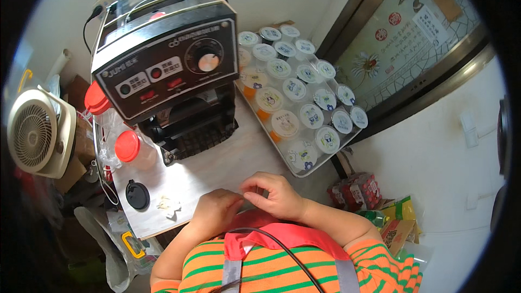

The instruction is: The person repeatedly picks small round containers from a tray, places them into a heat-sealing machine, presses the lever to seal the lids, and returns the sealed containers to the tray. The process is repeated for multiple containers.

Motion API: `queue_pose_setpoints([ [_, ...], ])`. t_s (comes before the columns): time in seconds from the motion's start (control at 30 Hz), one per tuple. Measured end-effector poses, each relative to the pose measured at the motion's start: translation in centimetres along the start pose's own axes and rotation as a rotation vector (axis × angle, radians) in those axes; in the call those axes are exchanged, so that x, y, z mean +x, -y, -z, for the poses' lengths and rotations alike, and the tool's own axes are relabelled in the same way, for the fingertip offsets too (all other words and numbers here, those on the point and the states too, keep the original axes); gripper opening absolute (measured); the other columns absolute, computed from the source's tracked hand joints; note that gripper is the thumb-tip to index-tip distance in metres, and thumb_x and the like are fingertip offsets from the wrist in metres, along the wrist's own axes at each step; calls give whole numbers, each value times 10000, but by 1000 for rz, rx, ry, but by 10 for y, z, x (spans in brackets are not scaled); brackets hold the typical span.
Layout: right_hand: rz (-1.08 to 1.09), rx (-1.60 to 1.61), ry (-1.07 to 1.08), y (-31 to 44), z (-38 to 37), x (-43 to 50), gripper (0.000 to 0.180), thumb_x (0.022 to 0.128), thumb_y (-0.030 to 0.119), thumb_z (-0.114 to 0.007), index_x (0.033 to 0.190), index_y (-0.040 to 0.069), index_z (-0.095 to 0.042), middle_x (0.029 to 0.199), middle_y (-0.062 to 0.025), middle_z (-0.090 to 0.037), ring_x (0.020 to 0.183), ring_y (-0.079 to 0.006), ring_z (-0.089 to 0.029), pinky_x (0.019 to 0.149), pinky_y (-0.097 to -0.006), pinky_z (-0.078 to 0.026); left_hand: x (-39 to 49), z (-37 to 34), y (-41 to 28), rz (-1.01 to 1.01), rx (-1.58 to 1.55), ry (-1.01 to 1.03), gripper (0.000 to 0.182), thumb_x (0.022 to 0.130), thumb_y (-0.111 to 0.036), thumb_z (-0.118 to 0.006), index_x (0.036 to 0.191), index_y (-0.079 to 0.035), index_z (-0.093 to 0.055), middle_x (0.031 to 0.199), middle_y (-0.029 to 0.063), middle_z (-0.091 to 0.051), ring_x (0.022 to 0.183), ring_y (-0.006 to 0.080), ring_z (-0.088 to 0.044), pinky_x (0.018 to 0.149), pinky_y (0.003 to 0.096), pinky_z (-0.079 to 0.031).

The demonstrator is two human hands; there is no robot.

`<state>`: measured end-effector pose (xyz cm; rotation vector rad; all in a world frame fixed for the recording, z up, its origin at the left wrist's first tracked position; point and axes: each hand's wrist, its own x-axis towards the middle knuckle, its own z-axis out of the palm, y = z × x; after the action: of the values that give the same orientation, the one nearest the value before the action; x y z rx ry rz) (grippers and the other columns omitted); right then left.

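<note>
My left hand rests over the front edge of the white table, its back up and fingers curled down, so its palm is hidden. Beside it, my right hand is loosely curved, with a gap between thumb and fingers and nothing visible in it. The fingertips of both hands come close together; whether they touch is unclear. Ahead stands a black JUMI cup sealing machine with a dial and lit buttons. A metal tray at its right holds several clear cups with printed film tops.
A round black lid and crumpled tissue lie at the table's left front. Red-lidded jars stand left of the machine. Farther left is a beige fan. Red packs sit low at right, below a framed glass panel.
</note>
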<state>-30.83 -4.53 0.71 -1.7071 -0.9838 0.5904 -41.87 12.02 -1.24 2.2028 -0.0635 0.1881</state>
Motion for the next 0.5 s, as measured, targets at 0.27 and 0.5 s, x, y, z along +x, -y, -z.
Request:
queue_pose_setpoints([
  [0.27, -193, 264, -161, -8, 18, -32, 137, 838, 89, -656, 954, 23, -625, 812, -63, -612, 702, -139, -588, 621, -279, -480, 25, -28, -29, 30, -44, 124, 117, 829, -146, -622, 847, -33, -643, 752, 165, -629, 710, 359, -604, 619, 429, -469],
  [0.5, -95, 176, -213, -32, 63, -53, 94, 833, 67, -652, 914, 26, -629, 788, -56, -579, 677, -143, -566, 624, -268, -463, 63, -64, -56, 116, -12, 187, 174, 835, -198, -632, 815, -25, -646, 743, 176, -625, 684, 370, -600, 605, 437, -470],
])
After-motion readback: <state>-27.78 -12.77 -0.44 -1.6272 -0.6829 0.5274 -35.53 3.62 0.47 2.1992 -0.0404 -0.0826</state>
